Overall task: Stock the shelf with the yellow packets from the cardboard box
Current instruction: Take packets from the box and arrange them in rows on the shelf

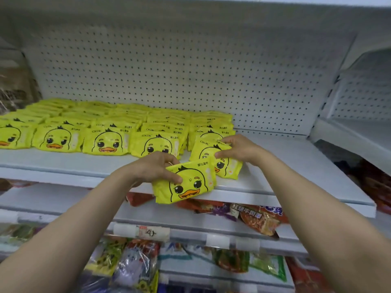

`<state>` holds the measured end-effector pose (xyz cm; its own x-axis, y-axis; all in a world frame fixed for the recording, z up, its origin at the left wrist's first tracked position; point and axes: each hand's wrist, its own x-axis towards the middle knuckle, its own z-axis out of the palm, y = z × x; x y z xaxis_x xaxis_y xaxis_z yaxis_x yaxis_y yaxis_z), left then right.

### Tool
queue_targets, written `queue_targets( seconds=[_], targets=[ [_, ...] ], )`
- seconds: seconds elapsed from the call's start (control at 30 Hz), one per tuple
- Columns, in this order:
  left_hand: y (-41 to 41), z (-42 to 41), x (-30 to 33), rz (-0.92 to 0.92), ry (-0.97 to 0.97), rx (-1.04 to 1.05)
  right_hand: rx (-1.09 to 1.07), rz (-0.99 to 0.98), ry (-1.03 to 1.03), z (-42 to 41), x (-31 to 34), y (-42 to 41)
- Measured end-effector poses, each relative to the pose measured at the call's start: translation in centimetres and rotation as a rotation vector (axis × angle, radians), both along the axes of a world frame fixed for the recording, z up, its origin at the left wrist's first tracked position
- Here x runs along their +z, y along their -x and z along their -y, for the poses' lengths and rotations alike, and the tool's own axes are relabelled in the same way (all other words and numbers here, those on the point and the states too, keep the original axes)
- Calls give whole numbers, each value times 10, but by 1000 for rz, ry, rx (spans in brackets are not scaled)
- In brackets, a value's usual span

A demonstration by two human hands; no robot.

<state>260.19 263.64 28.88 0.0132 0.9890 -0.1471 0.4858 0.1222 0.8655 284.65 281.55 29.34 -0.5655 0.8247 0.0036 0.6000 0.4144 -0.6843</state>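
Observation:
Several rows of yellow duck-face packets stand on the white shelf, filling its left and middle. My left hand grips one yellow packet at the shelf's front edge, tilted, its lower part hanging past the lip. My right hand pinches the top of another yellow packet that leans on the shelf at the right end of the rows, partly behind the left hand's packet. The cardboard box is out of view.
The shelf's right part is bare up to a perforated back panel. Lower shelves hold mixed snack bags and a price tag. A brown package sits at far left. Another white shelf unit adjoins on the right.

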Motion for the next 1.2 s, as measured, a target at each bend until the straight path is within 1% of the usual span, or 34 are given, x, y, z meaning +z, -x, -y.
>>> queue_targets(
  seconds=[0.13,0.27,0.47,0.57,0.6,0.63,0.7,0.73,0.77,0.8,0.83,0.9,0.97,1.03,1.1,1.17,1.2],
  targets=[
    [11,-12,2,-19,12,9,6,125,-142,-16,11,24],
    [16,-18,7,-35,-9,-3,-56,302,-369,-24,22,38],
    [16,-26,14,-12,-29,-9,-139,346,-535,-26,17,44],
    [14,-34,15,-25,-45,-26,-130,377,-620,-23,11,42],
    [13,-37,16,-30,-51,-38,-130,339,-638,-18,10,41],
    [12,-40,17,-35,-61,-50,-138,242,-619,-12,12,41],
    [11,-47,19,-52,-93,-53,-109,-30,-447,7,22,42],
    [9,-50,21,-57,-110,-48,-51,-110,-323,16,28,42],
    [7,-52,23,-58,-123,-42,22,-124,-212,24,34,40],
    [5,-55,24,-55,-135,-35,91,-75,-139,32,38,39],
    [2,-58,26,-47,-148,-29,145,6,-113,38,41,38],
    [-3,-63,29,-18,-170,-3,167,183,-214,44,39,38],
    [-9,-67,28,-29,-218,23,130,235,-313,44,33,39],
    [-11,-72,21,-126,-327,86,102,249,-330,40,27,38],
    [-6,-74,9,-241,-472,193,56,269,-314,32,22,32],
    [3,-77,-6,-391,-586,270,4,283,-316,24,18,25],
    [8,-79,-15,-483,-600,297,-19,290,-324,21,17,23]
  ],
)
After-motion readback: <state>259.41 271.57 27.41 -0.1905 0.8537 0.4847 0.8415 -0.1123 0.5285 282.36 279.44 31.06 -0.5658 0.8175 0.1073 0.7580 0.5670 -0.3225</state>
